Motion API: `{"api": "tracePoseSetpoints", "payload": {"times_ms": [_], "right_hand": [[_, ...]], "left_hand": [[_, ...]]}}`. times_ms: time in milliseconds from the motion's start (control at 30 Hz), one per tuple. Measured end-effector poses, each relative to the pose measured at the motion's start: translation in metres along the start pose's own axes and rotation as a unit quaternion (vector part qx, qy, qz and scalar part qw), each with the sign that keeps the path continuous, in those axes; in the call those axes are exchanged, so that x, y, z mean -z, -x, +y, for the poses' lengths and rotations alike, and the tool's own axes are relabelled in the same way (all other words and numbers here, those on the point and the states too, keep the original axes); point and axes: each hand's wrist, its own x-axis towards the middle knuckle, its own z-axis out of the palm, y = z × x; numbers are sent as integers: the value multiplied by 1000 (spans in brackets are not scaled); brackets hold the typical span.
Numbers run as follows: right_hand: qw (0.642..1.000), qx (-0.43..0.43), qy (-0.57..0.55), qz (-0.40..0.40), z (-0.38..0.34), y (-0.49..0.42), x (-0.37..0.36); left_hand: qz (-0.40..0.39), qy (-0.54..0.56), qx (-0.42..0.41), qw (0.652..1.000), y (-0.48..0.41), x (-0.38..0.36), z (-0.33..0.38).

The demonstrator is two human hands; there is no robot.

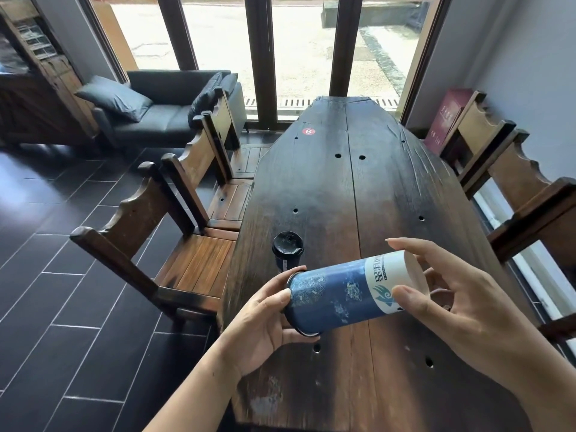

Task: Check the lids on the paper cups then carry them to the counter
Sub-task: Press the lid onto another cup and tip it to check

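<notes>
We see the blue paper cup point(339, 294) held on its side just above the near part of the dark wooden table point(389, 198), not touching it. Its dark-rimmed end points to 8 o'clock and its white end points to 2 o'clock. The left hand point(265, 322) grips the dark-rimmed end: the thumb lies on the blue wall and the other fingers are curled under the rim. The right hand point(452, 300) holds the white end: the thumb presses on the white band and the other fingers, spread apart from each other, bend around the base. At 11 o'clock from this cup, very near to it, a second paper cup point(287, 249) stands upright on the table with a black lid on top. Far along the table at 12 o'clock we see a round red sticker point(308, 131) with a number. Wooden chairs point(174, 244) stand along the table at 9 o'clock, and more chairs point(514, 169) at 2 o'clock. A maroon box point(447, 120) stands at 1 o'clock by the wall. A dark sofa point(168, 116) with a cushion point(113, 98) is at 10 o'clock, and tall windows point(302, 42) are at 12 o'clock.
</notes>
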Motion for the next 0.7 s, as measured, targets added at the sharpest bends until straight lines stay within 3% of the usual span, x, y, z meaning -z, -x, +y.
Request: {"api": "tracePoseSetpoints", "payload": {"times_ms": [433, 700], "right_hand": [[998, -58, -30, 9, 4, -6, -10], [998, -59, 8, 27, 2, -6, -12]], "left_hand": [[36, -11, -74, 997, 6, 6, -11], [-6, -5, -85, 996, 12, 8, -6]]}}
